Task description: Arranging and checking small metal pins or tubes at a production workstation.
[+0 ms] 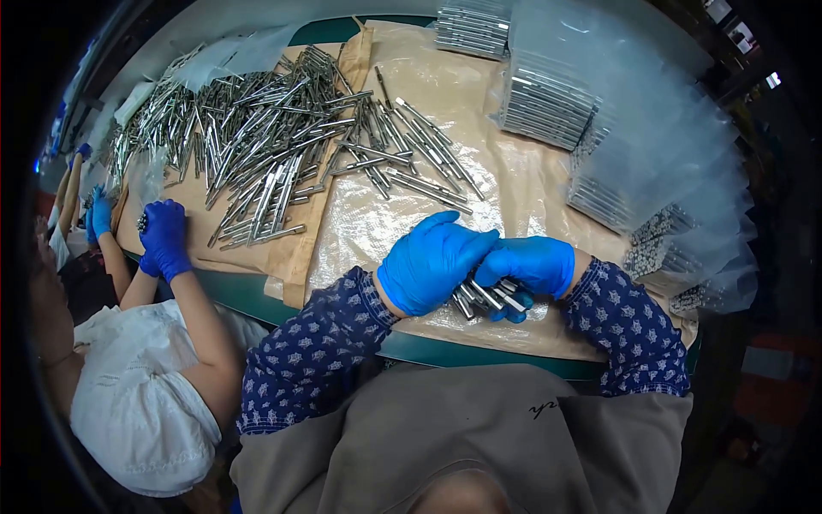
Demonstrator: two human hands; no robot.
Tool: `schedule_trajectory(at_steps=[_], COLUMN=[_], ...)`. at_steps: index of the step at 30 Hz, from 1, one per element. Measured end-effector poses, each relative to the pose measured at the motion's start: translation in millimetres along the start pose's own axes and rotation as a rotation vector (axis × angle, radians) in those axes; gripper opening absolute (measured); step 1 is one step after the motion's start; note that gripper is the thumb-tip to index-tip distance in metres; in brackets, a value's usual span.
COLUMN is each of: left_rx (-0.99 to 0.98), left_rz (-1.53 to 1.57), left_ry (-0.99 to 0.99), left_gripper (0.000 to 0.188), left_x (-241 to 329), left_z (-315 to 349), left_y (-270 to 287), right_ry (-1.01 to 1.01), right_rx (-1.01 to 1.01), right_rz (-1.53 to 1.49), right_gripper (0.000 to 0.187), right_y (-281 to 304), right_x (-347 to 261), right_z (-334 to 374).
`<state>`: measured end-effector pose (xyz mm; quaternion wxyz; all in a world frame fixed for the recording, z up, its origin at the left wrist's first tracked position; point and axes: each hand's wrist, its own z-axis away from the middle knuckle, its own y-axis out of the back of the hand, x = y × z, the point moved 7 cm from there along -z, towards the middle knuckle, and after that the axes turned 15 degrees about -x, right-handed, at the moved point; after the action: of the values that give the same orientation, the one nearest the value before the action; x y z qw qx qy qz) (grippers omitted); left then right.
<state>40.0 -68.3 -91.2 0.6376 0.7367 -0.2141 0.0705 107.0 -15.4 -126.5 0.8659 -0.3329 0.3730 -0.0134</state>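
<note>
Both my hands, in light blue gloves, are together above the near part of the table. A small bundle of slim shiny metal rods (pixel 490 296) is gripped between them, with the rod ends poking out below toward me. My left hand (pixel 435 264) closes round the bundle from the left, its back turned up. From the other side my right hand (pixel 533 265) wraps the rods, some of its fingertips showing underneath. How many rods are inside is hidden. Just beyond my hands, several loose rods (pixel 428 141) lie on the plastic-covered sheet (pixel 368 231).
A large tangled heap of rods (pixel 257 128) covers the left of the table. Neat rod stacks in clear plastic sheeting (pixel 548 103) line the right side. At left, a co-worker's dark blue gloved hand (pixel 164 236) holds rods; another person's gloved hand (pixel 101 210) is farther off.
</note>
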Motion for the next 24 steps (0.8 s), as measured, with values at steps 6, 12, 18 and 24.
schedule_trajectory(at_steps=[6,12,18,24], left_rx=[0.164,0.309,-0.059,-0.065], left_rz=[0.327,1.306,0.97,1.066], left_ry=[0.159,0.285,-0.001,0.03], left_gripper=[0.038,0.034,0.052,0.056], left_x=[-31.4,-64.3,-41.1,-47.9], left_z=[12.7,20.3,29.0,22.1], left_y=[18.3,-7.2,-27.7,-35.7], right_ry=[0.158,0.776,0.999,0.93], right_rx=[-0.092,0.539,0.209,0.327], right_rz=[0.098,0.79,1.273,1.172], right_gripper=[0.039,0.063,0.052,0.041], right_y=[13.2,-9.3,-31.2,-14.2], right_x=[-39.5,-77.9,-82.4,-72.1], right_z=[8.2,-4.2,-19.3,-17.0])
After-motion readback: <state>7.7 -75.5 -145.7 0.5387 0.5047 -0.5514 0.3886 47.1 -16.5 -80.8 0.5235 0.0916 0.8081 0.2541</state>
